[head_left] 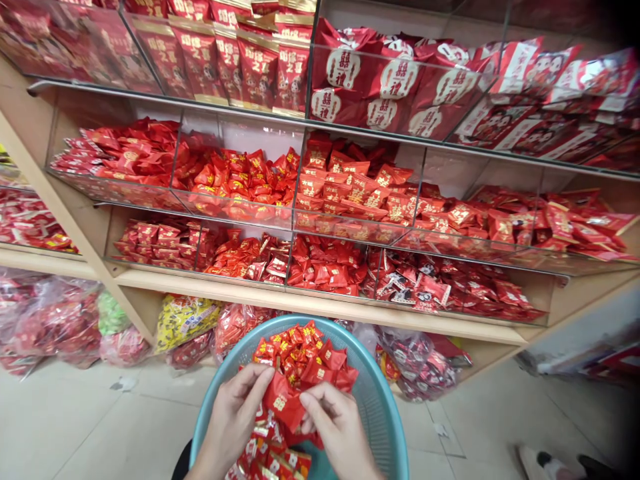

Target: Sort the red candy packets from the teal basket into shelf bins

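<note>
A red candy packet (284, 400) with gold lettering is stretched between my two hands above a teal plastic basket (383, 407). My left hand (239, 408) pinches its left edge between thumb and fingers. On the other side, my right hand (333, 421) grips the right edge in the same way. Below and behind the hands, the basket holds small red-and-gold wrapped candies (293, 350) toward the far side. More red packets (280, 460) lie at its near side, partly hidden by my wrists.
Ahead stands a wooden shelf unit (320, 308) with clear bins of red candy packets (350, 190). Beneath it, plastic bags of candy (417, 363) and a yellow bag (187, 320) rest on the tiled floor (115, 427). Someone's feet (547, 463) show at lower right.
</note>
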Demonstrator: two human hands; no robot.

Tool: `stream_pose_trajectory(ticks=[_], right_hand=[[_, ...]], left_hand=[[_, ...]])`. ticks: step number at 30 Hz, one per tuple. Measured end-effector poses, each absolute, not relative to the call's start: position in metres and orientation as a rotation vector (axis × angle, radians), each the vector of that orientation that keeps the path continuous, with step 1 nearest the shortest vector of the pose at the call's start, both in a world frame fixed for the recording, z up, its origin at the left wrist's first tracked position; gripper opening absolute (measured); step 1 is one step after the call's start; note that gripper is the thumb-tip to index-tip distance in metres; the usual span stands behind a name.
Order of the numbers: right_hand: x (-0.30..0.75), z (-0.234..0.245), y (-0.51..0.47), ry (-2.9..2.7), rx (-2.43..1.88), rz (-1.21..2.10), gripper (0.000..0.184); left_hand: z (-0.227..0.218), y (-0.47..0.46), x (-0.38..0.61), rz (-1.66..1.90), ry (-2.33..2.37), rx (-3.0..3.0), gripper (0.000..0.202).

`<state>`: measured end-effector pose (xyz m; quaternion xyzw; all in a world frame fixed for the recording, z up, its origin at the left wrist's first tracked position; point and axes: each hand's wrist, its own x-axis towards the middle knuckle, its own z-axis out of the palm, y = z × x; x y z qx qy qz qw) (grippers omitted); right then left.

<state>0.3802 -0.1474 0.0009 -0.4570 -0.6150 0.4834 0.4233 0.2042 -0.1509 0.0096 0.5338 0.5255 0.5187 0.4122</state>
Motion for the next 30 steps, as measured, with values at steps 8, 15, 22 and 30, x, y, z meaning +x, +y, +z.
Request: stream_pose_trajectory(ticks=[8,15,22,30], right_hand=[[0.380,0.000,-0.152,-1.550,-1.150,1.157,0.032],[0.376,-0.016,-0.160,-1.389,-1.144,1.302,0.037],[0.381,-0.051,-0.181,-1.355,-1.110,1.333,0.044],[0.371,-0.071,-0.183,-1.240,-1.036,1.513,0.058]], left_hand=[[0.009,-0.155,0.208,1.381,1.381,1.330,0.022],[0.016,-0.152,0.213,1.332,1.380,1.317,0.026],[0.018,-0.157,0.205,0.842,1.211,1.646,0.028],[0.017,-0.162,0.223,0.761,1.136,1.745,0.024]])
